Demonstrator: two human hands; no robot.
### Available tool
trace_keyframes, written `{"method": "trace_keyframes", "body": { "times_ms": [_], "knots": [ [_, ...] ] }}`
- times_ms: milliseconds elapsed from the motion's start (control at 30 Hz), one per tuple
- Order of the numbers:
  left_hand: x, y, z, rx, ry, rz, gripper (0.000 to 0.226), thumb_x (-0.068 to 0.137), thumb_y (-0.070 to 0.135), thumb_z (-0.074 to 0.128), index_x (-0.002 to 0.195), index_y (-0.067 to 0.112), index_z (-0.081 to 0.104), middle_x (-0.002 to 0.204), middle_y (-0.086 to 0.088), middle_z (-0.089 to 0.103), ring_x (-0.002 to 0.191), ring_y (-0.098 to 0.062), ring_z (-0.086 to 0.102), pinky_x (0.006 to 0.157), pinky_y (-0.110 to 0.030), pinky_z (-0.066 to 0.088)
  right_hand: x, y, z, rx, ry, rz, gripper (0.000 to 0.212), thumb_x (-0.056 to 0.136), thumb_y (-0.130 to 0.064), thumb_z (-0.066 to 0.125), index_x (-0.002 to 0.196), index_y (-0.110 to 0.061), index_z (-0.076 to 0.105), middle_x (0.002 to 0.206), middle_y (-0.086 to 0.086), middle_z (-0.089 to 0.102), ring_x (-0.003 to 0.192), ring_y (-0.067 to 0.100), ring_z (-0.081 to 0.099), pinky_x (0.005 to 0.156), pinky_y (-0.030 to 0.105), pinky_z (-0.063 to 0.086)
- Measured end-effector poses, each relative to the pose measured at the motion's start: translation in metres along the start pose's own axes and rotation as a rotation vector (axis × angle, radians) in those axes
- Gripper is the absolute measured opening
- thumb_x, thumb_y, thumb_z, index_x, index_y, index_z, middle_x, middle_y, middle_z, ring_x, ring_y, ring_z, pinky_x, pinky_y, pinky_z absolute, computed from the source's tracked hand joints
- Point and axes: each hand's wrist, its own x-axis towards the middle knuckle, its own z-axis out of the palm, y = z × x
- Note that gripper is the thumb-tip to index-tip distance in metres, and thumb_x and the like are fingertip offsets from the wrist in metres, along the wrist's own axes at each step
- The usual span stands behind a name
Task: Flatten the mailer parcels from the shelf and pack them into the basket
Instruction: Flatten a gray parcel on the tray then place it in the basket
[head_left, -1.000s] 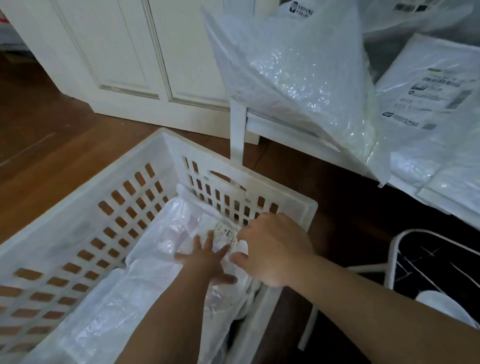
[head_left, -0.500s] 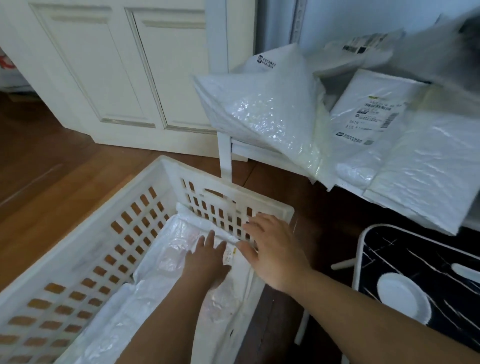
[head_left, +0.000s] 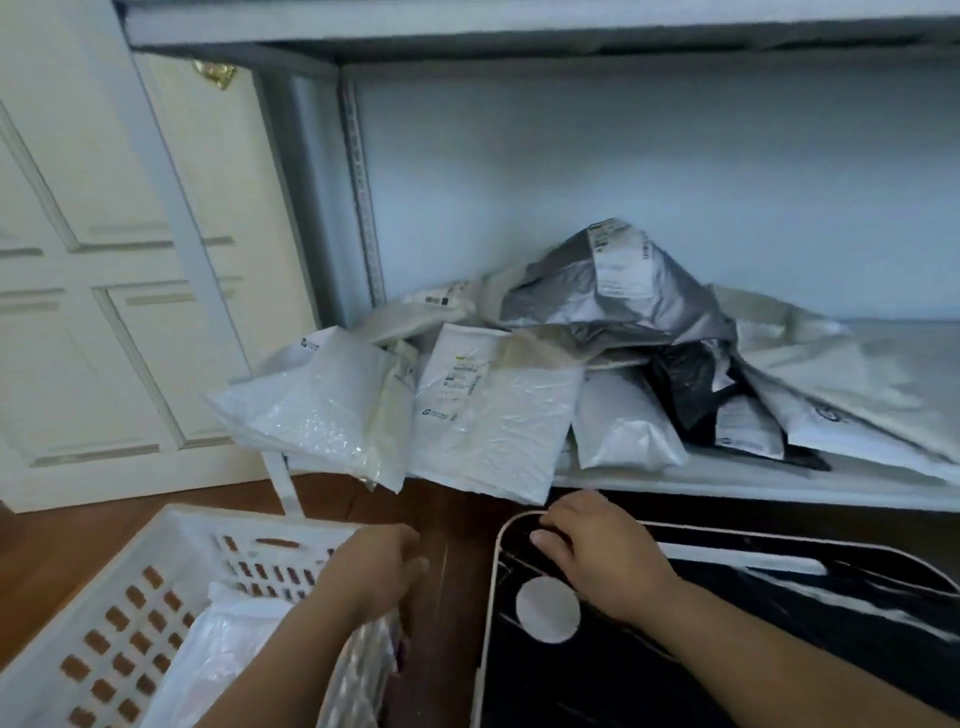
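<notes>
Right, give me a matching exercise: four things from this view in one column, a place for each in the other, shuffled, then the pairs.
Things:
1. bubble mailer
2. grey poly mailer
3. white basket
4. right hand

Places:
A. on the wooden floor, lower left
B. overhanging the shelf's left front corner
C. top of the pile, against the back wall
D. resting on the curved white wire rim

Pairs: 1-B, 2-C, 3-A, 4-D

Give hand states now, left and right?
Left hand: over the white slotted plastic basket, fingers curled, blurred; hold cannot be told.
Right hand: open, resting on the thin white wire frame.
</notes>
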Motion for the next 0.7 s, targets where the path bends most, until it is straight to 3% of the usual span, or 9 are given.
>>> {"method": "trace_keyframes", "body": {
  "times_ms": [67,133,233,333,400,467,533,633,700],
  "knots": [
    [0.006,0.037,-0.012,-0.122,0.026,0.071,0.040,0.089,0.038,0.063,0.125,0.020,0.062,0.122,0.004,0.065,0.110,-0.008,0.059,0.091,-0.014,0.043,-0.016,0.022,-0.029,-0.021,0.043,0.057,0.049,0.097,-0.054,0.035,0.114,-0.020,0.066,0.115,-0.005,0.059,0.111,0.013,0.049,0.092,0.025,0.040],
    [0.016,0.076,-0.026,-0.325,0.090,0.108,0.031,0.085,0.036,0.069,0.111,0.019,0.069,0.106,0.006,0.069,0.094,-0.004,0.063,0.078,-0.005,0.043,-0.029,0.046,-0.053,-0.024,0.124,0.102,0.087,0.083,-0.075,0.005,0.109,-0.021,0.067,0.110,-0.007,0.059,0.110,0.012,0.049,0.087,0.022,0.040],
    [0.035,0.134,-0.054,-0.829,0.202,0.042,0.036,0.084,0.023,0.073,0.116,0.011,0.063,0.102,-0.007,0.068,0.084,-0.018,0.068,0.080,-0.030,0.057,-0.045,0.085,-0.078,-0.005,0.234,0.193,0.121,0.060,-0.083,-0.027,0.107,-0.025,0.069,0.108,-0.010,0.058,0.109,0.010,0.050,0.083,0.020,0.040],
    [0.060,0.180,-0.084,-1.261,0.255,-0.041,0.063,0.087,0.022,0.070,0.142,0.030,0.039,0.122,-0.008,0.057,0.096,-0.028,0.066,0.088,-0.040,0.055,-0.055,0.114,-0.097,0.001,0.287,0.259,0.116,0.063,-0.086,-0.020,0.115,-0.025,0.065,0.117,-0.010,0.056,0.115,0.008,0.047,0.086,0.019,0.040],
    [0.077,0.205,-0.100,-1.420,0.204,-0.062,0.070,0.090,0.025,0.066,0.146,0.040,0.027,0.131,-0.002,0.050,0.107,-0.030,0.060,0.094,-0.042,0.051,-0.057,0.133,-0.100,-0.007,0.299,0.294,0.090,0.080,-0.081,0.002,0.123,-0.026,0.060,0.125,-0.011,0.053,0.120,0.008,0.043,0.089,0.018,0.037],
    [0.092,0.223,-0.109,-1.504,0.153,-0.103,0.068,0.093,0.029,0.062,0.147,0.043,0.023,0.138,-0.003,0.041,0.115,-0.031,0.051,0.100,-0.047,0.045,-0.056,0.144,-0.102,0.010,0.303,0.323,0.105,0.069,-0.087,-0.008,0.124,-0.027,0.059,0.126,-0.012,0.053,0.120,0.006,0.041,0.091,0.017,0.036],
    [0.109,0.235,-0.112,-1.592,0.094,-0.152,0.064,0.094,0.030,0.059,0.147,0.044,0.025,0.139,-0.003,0.037,0.115,-0.032,0.048,0.099,-0.050,0.044,-0.052,0.154,-0.100,0.036,0.295,0.345,0.130,0.050,-0.089,-0.027,0.122,-0.027,0.061,0.123,-0.013,0.054,0.119,0.007,0.042,0.090,0.017,0.035],
    [0.123,0.246,-0.115,-1.799,0.000,-0.190,0.051,0.091,0.031,0.063,0.138,0.028,0.042,0.129,-0.008,0.048,0.105,-0.030,0.055,0.073,-0.043,0.057,-0.049,0.164,-0.095,0.064,0.292,0.312,0.133,0.050,-0.091,-0.026,0.118,-0.023,0.065,0.118,-0.010,0.057,0.117,0.010,0.046,0.090,0.017,0.036],
    [0.124,0.251,-0.117,-1.849,0.031,-0.167,0.029,0.090,0.031,0.065,0.114,0.017,0.056,0.108,-0.009,0.055,0.091,-0.025,0.058,0.066,-0.038,0.058,-0.051,0.169,-0.093,0.037,0.237,0.321,0.133,0.048,-0.091,-0.027,0.121,-0.025,0.063,0.120,-0.012,0.055,0.118,0.007,0.044,0.092,0.015,0.036]
  ]
}}
